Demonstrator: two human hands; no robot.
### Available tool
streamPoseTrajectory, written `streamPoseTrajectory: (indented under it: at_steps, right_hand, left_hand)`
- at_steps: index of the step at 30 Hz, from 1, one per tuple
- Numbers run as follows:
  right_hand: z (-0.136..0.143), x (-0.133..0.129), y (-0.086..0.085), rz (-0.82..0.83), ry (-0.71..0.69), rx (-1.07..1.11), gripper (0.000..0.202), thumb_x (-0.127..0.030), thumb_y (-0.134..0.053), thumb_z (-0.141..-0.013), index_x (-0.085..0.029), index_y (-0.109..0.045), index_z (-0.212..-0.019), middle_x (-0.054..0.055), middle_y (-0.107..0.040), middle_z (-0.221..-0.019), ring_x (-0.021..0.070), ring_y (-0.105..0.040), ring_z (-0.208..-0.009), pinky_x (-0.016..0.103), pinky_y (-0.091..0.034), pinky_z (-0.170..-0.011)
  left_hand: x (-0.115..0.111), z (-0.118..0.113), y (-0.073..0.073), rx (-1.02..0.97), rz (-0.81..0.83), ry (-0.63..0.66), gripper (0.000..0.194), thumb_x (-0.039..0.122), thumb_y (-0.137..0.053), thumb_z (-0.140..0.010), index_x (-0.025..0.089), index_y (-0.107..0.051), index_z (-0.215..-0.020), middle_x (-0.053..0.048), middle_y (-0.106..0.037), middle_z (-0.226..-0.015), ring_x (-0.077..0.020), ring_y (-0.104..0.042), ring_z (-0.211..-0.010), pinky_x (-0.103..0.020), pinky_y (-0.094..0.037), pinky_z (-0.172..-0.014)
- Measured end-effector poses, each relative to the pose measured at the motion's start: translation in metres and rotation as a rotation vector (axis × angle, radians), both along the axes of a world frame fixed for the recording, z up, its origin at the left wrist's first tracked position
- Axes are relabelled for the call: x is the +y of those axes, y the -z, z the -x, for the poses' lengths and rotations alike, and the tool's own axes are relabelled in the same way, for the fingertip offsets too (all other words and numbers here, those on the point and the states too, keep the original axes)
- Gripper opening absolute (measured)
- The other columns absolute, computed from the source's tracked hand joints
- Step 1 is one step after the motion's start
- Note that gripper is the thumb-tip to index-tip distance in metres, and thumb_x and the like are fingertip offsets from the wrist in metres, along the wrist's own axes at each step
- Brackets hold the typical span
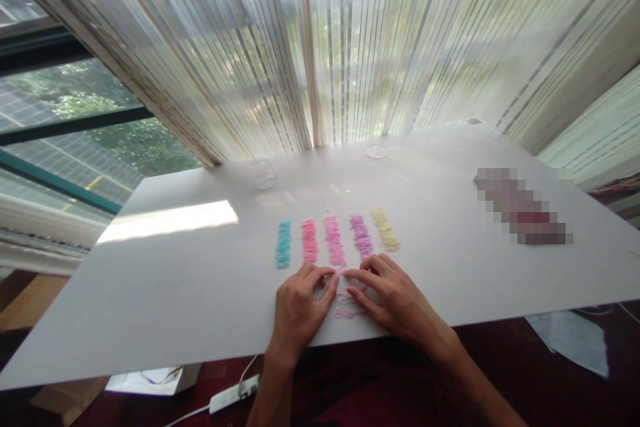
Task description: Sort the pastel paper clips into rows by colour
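Observation:
My left hand (pixel 301 300) has thumb and index finger pinched together at a pale pink strand (pixel 341 268), just below the row of folded strands. My right hand (pixel 390 288) faces it from the other side, its index fingertip at the same strand and its thumb apart from the index. Loose loops of pale pink strand (pixel 349 313) lie on the table between the hands, partly hidden by the right one. Beyond the hands are zigzag bundles: teal (pixel 284 244), coral pink (pixel 310 241), pink (pixel 335 241), purple (pixel 361 235) and pale yellow (pixel 385 230).
The white table (pixel 200 300) reaches to striped curtains (pixel 350 47). A clear cup (pixel 264 175) and a clear round dish (pixel 377 152) stand at the back. A blurred-out reddish object (pixel 523 208) lies on the right. Below the table's front edge is a power strip (pixel 234 394).

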State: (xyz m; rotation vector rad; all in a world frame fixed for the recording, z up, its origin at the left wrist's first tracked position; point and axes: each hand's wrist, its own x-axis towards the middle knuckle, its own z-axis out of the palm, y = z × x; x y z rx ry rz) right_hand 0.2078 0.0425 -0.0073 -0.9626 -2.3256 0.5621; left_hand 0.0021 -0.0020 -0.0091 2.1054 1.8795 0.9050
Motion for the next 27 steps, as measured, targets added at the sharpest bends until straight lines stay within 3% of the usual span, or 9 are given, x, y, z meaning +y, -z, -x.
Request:
streamPoseTrajectory:
  at_steps: [27]
  right_hand:
    - [0.0001, 0.0019, 0.0071, 0.036, 0.069, 0.144, 0.016, -0.018, -0.058, -0.101, -0.021, -0.07, -0.11, 0.006, -0.065, -0.097, 0.0227, -0.064, -0.093, 0.038, -0.058, -0.085]
  left_hand:
    - [0.0051, 0.0015, -0.0046, 0.052, 0.087, 0.023, 0.007, 0.02, -0.068, -0.093, 0.022, -0.073, -0.088, 0.002, -0.068, -0.083, -0.0139, -0.067, -0.074, -0.024, -0.047, -0.07]
